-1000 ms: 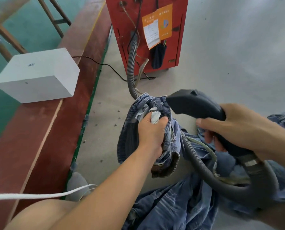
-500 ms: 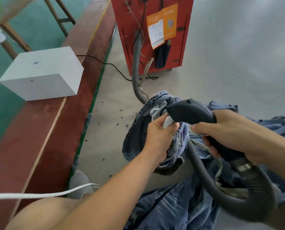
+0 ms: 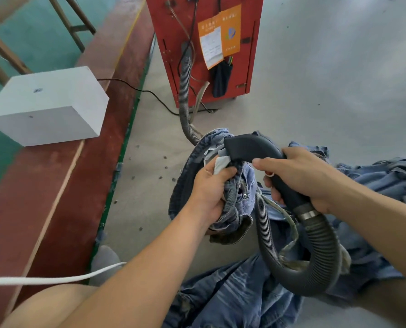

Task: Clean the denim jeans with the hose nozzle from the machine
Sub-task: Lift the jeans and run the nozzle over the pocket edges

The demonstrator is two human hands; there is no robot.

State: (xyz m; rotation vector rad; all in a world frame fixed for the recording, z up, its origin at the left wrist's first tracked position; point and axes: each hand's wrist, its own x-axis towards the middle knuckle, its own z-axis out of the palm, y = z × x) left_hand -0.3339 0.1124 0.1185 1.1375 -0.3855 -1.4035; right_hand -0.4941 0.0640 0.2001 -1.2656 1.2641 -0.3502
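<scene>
Red machine (image 3: 206, 43) behind; left hand (image 3: 208, 190) grips jeans (image 3: 235, 200), right hand (image 3: 299, 176) grips nozzle (image 3: 251, 147).

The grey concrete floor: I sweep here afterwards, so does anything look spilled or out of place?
Yes. Small dark bits of debris lie scattered on the grey concrete floor, left of the bunched blue denim jeans and in front of the red metal machine. What they are cannot be told.

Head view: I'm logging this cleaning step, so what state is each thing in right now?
Left hand: grips the bunched jeans waistband.
Right hand: grips the nozzle handle.
Hose nozzle: mouth against the white pocket lining.
Denim jeans: waist held up, the rest crumpled on the floor.
Hose: attached to the red machine.
</scene>
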